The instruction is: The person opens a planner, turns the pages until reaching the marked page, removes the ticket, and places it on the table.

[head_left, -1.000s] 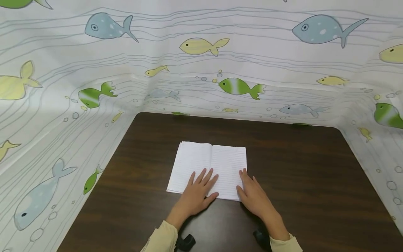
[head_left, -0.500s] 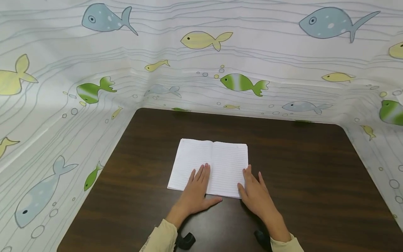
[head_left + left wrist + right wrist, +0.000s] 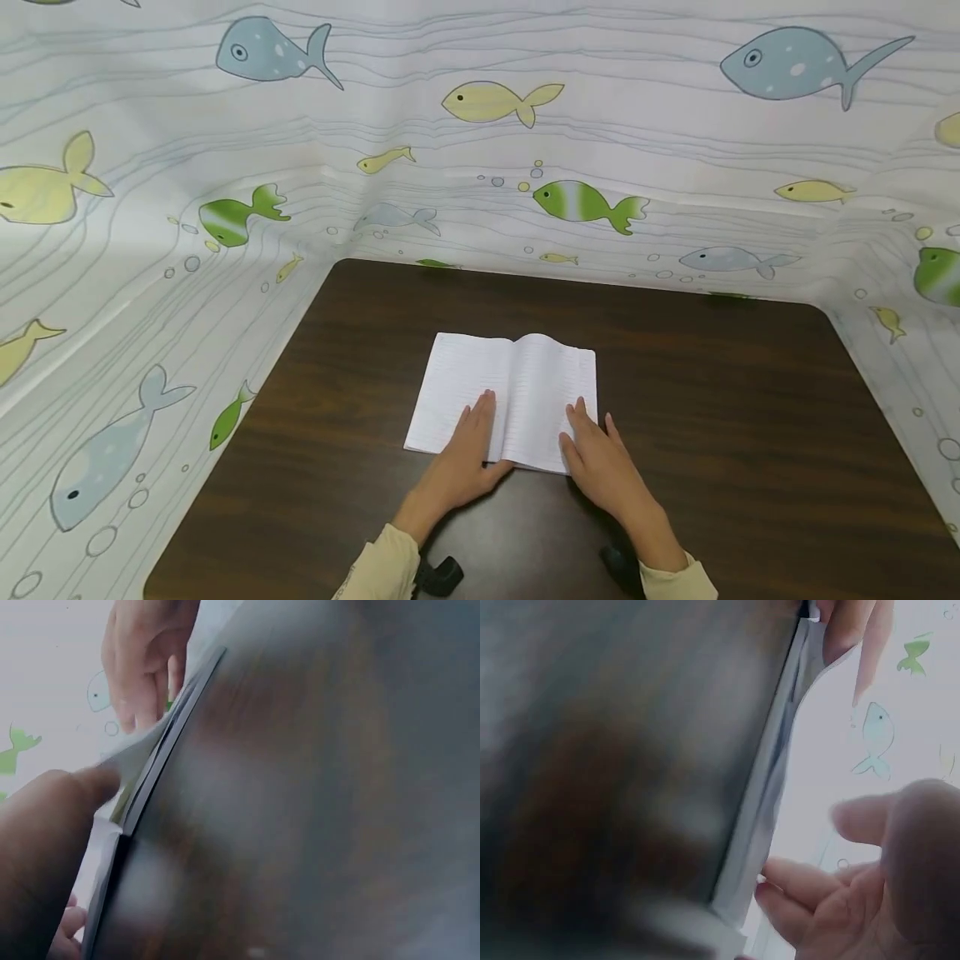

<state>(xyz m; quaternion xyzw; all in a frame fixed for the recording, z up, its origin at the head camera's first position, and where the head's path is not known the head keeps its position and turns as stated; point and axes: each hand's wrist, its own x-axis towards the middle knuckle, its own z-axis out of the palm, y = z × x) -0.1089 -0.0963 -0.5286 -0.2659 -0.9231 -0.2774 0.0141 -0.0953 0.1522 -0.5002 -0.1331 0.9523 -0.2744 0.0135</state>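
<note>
Right page (image 3: pixel 538 400) is now bulging. I'm likely leafing, left fingers (image 3: pixel 482 412) together, right fingers (image 3: pixel 582 415) spread, probably needing a pinch next.

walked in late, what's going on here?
A person has both hands on an open lined notebook lying on a dark table. The left hand lies over the lower left page, its thumb by the near edge at the fold. The right hand is at the lower outer corner of the right page, which bulges up beside the fold.
</note>
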